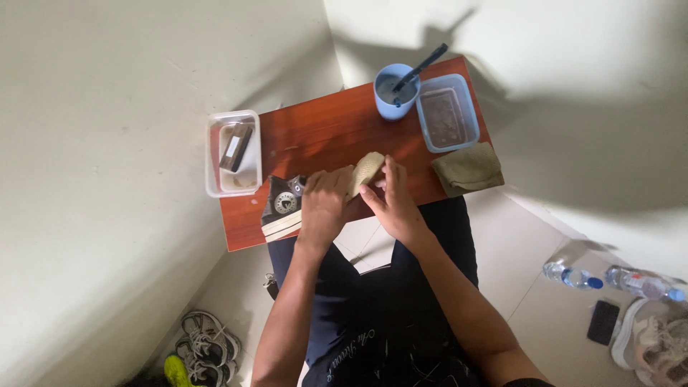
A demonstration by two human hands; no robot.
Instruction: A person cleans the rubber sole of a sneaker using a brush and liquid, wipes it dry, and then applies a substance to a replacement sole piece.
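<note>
Cream walls corner a small red table; both hands meet over its near edge.
Left hand pins a black shoe; right hand pinches a tan cloth, both grips closed; cloth looks soft, light, best bunched.

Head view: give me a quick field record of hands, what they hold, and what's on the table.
left hand: on the dark shoe
right hand: gripping the folded cloth
table: reddish wood
cup: blue, with a dark brush inside
right tub: brownish contents
left tub: small dark item inside
spare cloth: right table edge
</note>
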